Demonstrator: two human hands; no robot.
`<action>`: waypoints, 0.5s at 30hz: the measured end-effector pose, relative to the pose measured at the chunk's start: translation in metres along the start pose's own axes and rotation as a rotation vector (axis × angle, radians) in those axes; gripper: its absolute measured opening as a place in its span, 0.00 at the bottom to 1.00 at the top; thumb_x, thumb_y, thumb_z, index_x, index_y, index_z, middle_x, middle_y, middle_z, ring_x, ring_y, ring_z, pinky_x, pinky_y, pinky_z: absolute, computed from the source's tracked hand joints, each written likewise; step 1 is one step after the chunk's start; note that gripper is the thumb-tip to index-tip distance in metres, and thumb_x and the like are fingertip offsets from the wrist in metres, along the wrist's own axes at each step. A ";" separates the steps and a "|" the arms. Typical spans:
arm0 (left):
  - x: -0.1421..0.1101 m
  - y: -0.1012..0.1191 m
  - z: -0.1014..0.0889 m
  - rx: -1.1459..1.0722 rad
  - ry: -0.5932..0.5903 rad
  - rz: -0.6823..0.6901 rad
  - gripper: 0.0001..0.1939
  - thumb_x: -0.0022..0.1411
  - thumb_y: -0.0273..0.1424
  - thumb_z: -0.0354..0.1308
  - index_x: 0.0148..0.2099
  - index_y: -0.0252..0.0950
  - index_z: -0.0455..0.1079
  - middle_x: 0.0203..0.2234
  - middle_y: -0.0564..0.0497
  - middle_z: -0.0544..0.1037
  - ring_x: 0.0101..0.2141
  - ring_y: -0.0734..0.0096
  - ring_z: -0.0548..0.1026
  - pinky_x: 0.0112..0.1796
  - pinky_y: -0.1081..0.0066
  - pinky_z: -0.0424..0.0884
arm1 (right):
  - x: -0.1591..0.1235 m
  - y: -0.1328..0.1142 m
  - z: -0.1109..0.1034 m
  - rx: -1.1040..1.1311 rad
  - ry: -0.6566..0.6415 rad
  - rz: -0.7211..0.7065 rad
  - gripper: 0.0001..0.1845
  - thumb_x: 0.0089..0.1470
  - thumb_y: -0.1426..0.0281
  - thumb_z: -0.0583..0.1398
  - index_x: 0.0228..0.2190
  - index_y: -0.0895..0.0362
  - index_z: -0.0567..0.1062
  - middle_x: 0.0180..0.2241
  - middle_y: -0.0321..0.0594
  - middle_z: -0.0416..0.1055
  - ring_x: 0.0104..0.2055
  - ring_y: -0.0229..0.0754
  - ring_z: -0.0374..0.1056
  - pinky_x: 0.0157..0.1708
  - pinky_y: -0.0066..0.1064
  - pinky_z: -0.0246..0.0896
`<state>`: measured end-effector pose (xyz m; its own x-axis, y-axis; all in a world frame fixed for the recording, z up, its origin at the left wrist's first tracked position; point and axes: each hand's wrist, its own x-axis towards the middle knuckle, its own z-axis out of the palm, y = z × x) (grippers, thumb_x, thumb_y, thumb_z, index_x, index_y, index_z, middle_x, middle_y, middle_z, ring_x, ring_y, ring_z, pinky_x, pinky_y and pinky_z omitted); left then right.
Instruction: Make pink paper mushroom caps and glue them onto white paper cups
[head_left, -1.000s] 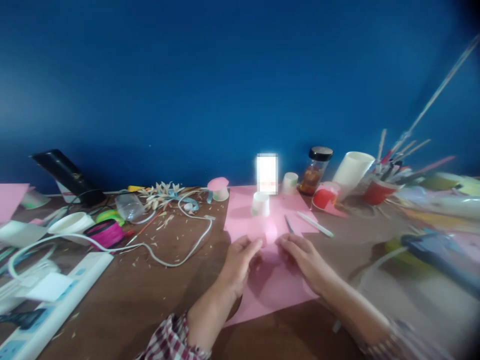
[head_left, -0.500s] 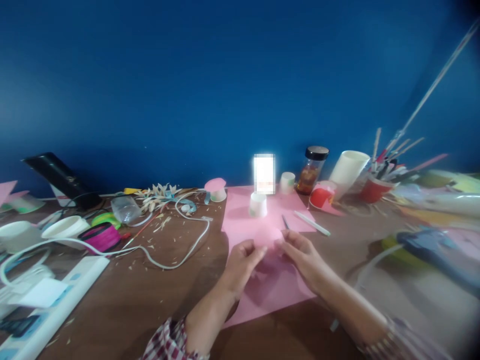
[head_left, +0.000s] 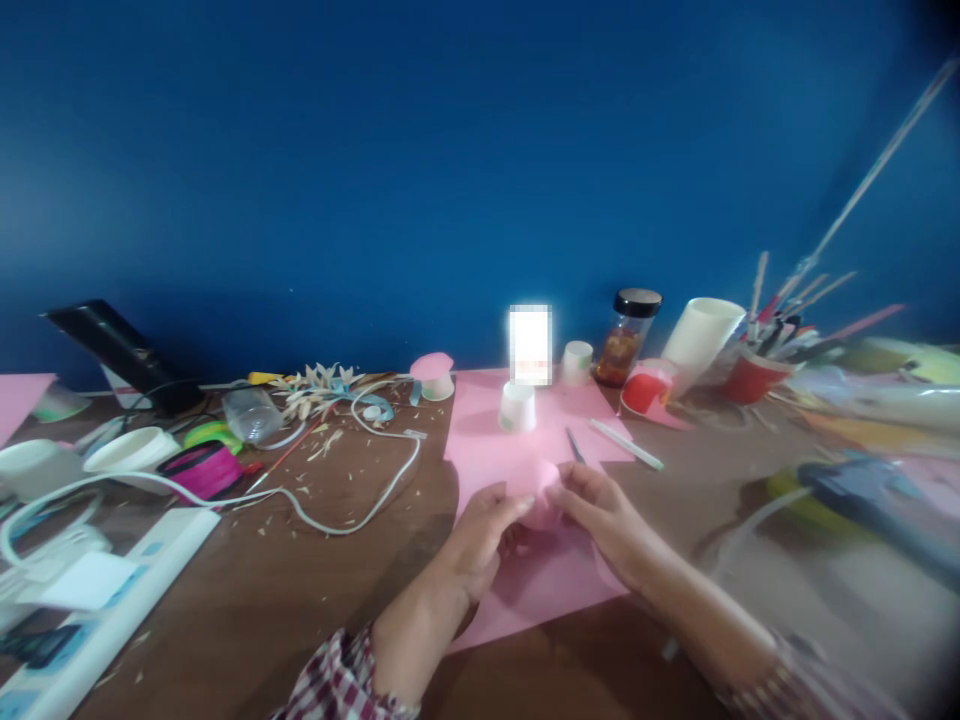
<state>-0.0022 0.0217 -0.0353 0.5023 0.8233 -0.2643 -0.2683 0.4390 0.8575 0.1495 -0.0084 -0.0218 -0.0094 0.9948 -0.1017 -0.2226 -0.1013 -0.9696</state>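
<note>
Between my two hands is a small piece of pink paper, held just above a larger pink sheet on the table. My left hand pinches its left edge between thumb and fingers. On the other edge, my right hand is closed with thumb and forefinger on the paper. Its exact shape is hard to make out against the pink below. Beyond my hands a white paper cup stands upside down on the pink sheet. A dark, thin pencil-like tool and a white pen lie nearby.
A cup with a pink paper top stands left of the sheet. At the back are a lidded jar, a white roll and a red cup of tools. White cable and a power strip occupy the left.
My right-hand fingers have shifted slightly left and inward on the pink paper, which now looks more bent or curved. My left hand stays at its edge.
</note>
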 end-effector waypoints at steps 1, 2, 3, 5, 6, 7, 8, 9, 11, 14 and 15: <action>0.000 0.000 0.000 -0.006 -0.013 0.003 0.09 0.54 0.34 0.60 0.30 0.31 0.72 0.22 0.50 0.75 0.22 0.76 0.68 0.25 0.75 0.61 | 0.000 0.000 0.000 0.000 0.010 0.000 0.15 0.45 0.61 0.66 0.27 0.58 0.71 0.23 0.34 0.70 0.25 0.35 0.64 0.27 0.26 0.58; 0.000 0.000 0.000 -0.009 -0.023 0.004 0.09 0.54 0.34 0.60 0.30 0.31 0.72 0.22 0.49 0.75 0.22 0.76 0.68 0.26 0.75 0.61 | 0.000 0.000 0.000 0.001 0.015 0.001 0.15 0.44 0.61 0.66 0.27 0.58 0.71 0.23 0.33 0.70 0.25 0.34 0.64 0.26 0.26 0.58; 0.000 0.000 -0.001 -0.009 -0.033 0.002 0.09 0.54 0.34 0.60 0.29 0.31 0.72 0.22 0.49 0.75 0.23 0.76 0.68 0.27 0.74 0.61 | 0.000 0.001 0.000 0.003 0.015 0.003 0.15 0.44 0.61 0.66 0.28 0.58 0.71 0.23 0.33 0.70 0.24 0.34 0.64 0.26 0.26 0.58; -0.001 0.001 -0.001 -0.002 -0.049 0.001 0.09 0.54 0.33 0.59 0.29 0.31 0.73 0.23 0.48 0.75 0.24 0.74 0.68 0.28 0.74 0.62 | 0.001 0.001 -0.001 0.009 -0.007 0.009 0.15 0.44 0.61 0.66 0.28 0.58 0.72 0.23 0.34 0.71 0.25 0.35 0.65 0.27 0.27 0.59; -0.001 0.002 -0.001 0.006 -0.057 0.002 0.10 0.54 0.34 0.59 0.30 0.30 0.73 0.23 0.48 0.75 0.24 0.74 0.69 0.28 0.73 0.62 | 0.001 0.002 -0.002 0.011 -0.022 0.009 0.14 0.45 0.61 0.66 0.28 0.58 0.72 0.24 0.35 0.71 0.25 0.35 0.65 0.27 0.27 0.59; -0.002 0.002 -0.001 0.011 -0.065 0.005 0.10 0.54 0.34 0.59 0.30 0.30 0.73 0.23 0.48 0.75 0.24 0.73 0.69 0.29 0.73 0.62 | 0.001 0.002 -0.002 0.008 -0.034 0.009 0.14 0.45 0.60 0.66 0.28 0.58 0.72 0.24 0.35 0.72 0.26 0.36 0.66 0.28 0.27 0.59; -0.002 0.002 -0.001 0.013 -0.073 0.007 0.10 0.54 0.34 0.59 0.31 0.30 0.74 0.23 0.48 0.76 0.25 0.72 0.69 0.29 0.72 0.63 | 0.001 0.002 -0.002 0.001 -0.044 0.012 0.15 0.45 0.60 0.65 0.28 0.58 0.72 0.24 0.36 0.72 0.26 0.36 0.66 0.28 0.28 0.60; -0.002 0.002 -0.002 0.013 -0.078 0.008 0.11 0.54 0.34 0.59 0.32 0.30 0.74 0.23 0.47 0.76 0.25 0.72 0.69 0.30 0.72 0.63 | 0.001 0.002 -0.003 -0.011 -0.050 0.015 0.15 0.46 0.59 0.65 0.28 0.58 0.72 0.24 0.36 0.72 0.26 0.37 0.66 0.27 0.28 0.59; -0.001 0.002 -0.002 0.017 -0.072 0.001 0.11 0.54 0.35 0.59 0.32 0.30 0.74 0.23 0.47 0.76 0.25 0.72 0.69 0.29 0.72 0.62 | 0.002 0.002 -0.003 -0.037 -0.047 0.013 0.15 0.46 0.59 0.65 0.28 0.58 0.72 0.23 0.36 0.71 0.25 0.36 0.65 0.26 0.28 0.59; 0.001 0.000 -0.003 0.010 -0.023 -0.014 0.12 0.52 0.35 0.62 0.34 0.31 0.74 0.25 0.48 0.77 0.25 0.72 0.70 0.28 0.73 0.62 | 0.002 0.003 -0.005 -0.053 -0.024 0.002 0.15 0.45 0.60 0.66 0.29 0.58 0.72 0.24 0.35 0.70 0.26 0.35 0.64 0.27 0.27 0.58; 0.001 0.000 -0.003 -0.004 -0.012 -0.014 0.12 0.52 0.35 0.62 0.36 0.31 0.74 0.25 0.47 0.77 0.26 0.72 0.71 0.29 0.73 0.62 | 0.003 0.003 -0.005 -0.053 -0.010 -0.002 0.16 0.44 0.60 0.66 0.30 0.58 0.72 0.24 0.34 0.70 0.26 0.35 0.64 0.27 0.27 0.58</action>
<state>-0.0037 0.0238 -0.0367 0.5159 0.8127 -0.2708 -0.2643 0.4517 0.8521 0.1538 -0.0060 -0.0258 -0.0186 0.9950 -0.0978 -0.1704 -0.0995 -0.9803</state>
